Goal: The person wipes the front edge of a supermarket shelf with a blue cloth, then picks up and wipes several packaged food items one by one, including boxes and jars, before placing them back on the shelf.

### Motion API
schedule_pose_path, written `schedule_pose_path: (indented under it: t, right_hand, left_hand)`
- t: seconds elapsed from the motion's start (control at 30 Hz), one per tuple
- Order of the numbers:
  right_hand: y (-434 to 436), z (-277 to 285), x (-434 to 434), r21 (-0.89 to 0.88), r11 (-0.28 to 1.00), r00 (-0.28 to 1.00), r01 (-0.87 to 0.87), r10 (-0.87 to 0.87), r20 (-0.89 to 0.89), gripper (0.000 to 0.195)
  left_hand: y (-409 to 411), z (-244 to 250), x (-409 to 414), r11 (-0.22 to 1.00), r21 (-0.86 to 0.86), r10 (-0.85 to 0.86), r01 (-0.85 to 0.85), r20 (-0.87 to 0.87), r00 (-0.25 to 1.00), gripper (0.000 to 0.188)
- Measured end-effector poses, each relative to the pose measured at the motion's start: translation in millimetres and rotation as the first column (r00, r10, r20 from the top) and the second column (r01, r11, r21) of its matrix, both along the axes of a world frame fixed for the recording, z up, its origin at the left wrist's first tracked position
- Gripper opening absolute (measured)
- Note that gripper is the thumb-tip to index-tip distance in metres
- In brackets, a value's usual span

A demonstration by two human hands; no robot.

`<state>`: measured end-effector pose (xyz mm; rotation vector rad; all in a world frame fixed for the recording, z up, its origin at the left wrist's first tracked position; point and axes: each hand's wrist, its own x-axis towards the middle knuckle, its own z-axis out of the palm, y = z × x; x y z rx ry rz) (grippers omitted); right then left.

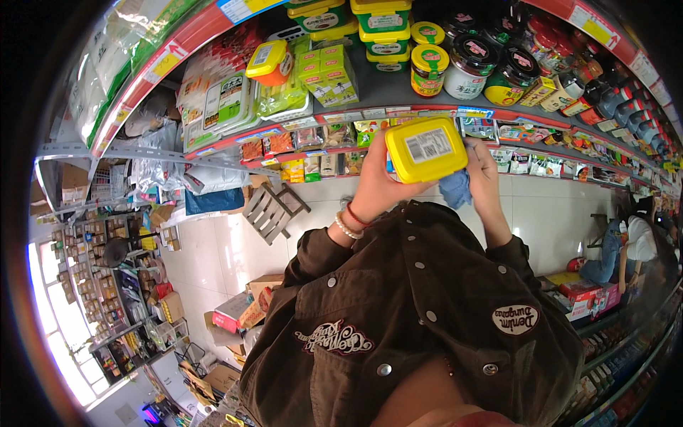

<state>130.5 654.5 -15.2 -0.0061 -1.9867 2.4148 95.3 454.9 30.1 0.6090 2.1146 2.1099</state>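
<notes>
A plastic tub with a yellow lid (435, 147) is held up in front of the shelf, its lid facing me and bearing a printed white label. My left hand (376, 173), with a red cord and a beaded bracelet at the wrist, grips it from the left side and lower edge. My right hand (482, 171) clutches a crumpled blue cloth (456, 188) at the tub's right side. Part of that cloth hangs below the tub. Beyond, similar yellow-lidded green tubs (385, 36) are stacked on the shelf, and an orange tub (270, 63) lies tilted near green boxes (329, 74).
Glass jars (470, 66) and bottles (621, 107) line the grey shelf (373, 99). Packets hang or stand on lower tiers. A small slatted stool (269, 211) is on the tiled floor. Cardboard boxes (243, 315) lie left behind me. At right, another person (637, 240) bends near boxes.
</notes>
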Motion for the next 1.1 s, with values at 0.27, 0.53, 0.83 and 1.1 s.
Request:
schedule_pose_path:
  t: [0.27,0.53,0.83,1.1]
  right_hand:
    - [19.8,76.9,12.4,0.675,0.727,0.967,-0.128,0.242,-0.077,0.081]
    - [41.2,77.6,0.0,0.567,0.824,0.978,0.028,0.096,-0.187,0.071]
    - [117.7,115.5,-66.5,0.809,0.322,0.843,0.492,-0.407,-0.351,0.073]
    - [152.7,115.7,-112.0,0.854,0.211,0.823,0.476,-0.451,-0.347,0.084]
  left_hand:
    - [0.2,25.4,-25.1,0.887,-0.306,-0.393,0.345,-0.108,0.913,0.071]
    - [27.3,33.1,-34.0,0.937,-0.108,-0.341,0.332,-0.081,0.937,0.08]
    - [14.8,17.6,-37.7,0.995,-0.082,-0.07,0.064,-0.083,0.994,0.042]
    - [7.5,12.5,-44.5,0.999,0.043,-0.005,0.006,-0.032,0.999,0.017]
